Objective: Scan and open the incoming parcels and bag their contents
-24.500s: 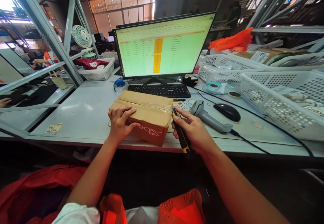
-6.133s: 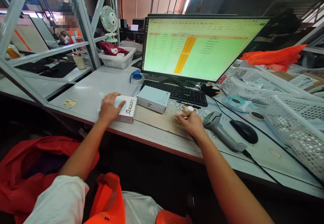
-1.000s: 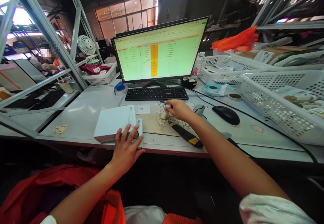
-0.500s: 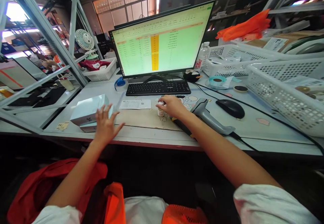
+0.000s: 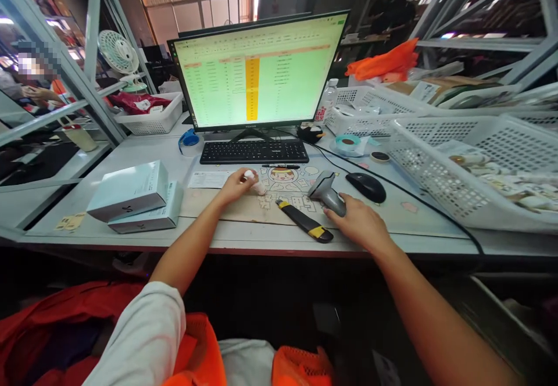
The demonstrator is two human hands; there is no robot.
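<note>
My left hand [image 5: 238, 185] is closed on a small white bottle [image 5: 257, 183], tilted over the desk mat in front of the keyboard. Farther right, my right hand [image 5: 360, 220] has its fingers wrapped round the handle of a grey barcode scanner [image 5: 326, 193]. Between the hands lies a black and yellow utility knife [image 5: 305, 221]. Two pale blue boxes, an upper one [image 5: 128, 191] resting partly on a lower one [image 5: 152, 217], sit on the left of the desk. A white paper slip [image 5: 208, 179] lies left of my left hand.
A monitor [image 5: 261, 72] stands behind a black keyboard [image 5: 255, 152]. A black mouse [image 5: 366, 186] and a cable lie to the right, near a white basket [image 5: 436, 165] of small packages. Blue-green tape [image 5: 347, 143] is behind. Another person's hand [image 5: 39, 94] shows far left.
My left hand has moved right from beside the boxes and taken hold of the bottle. My right hand has let go of the bottle and moved right onto the scanner. The view has shifted.
</note>
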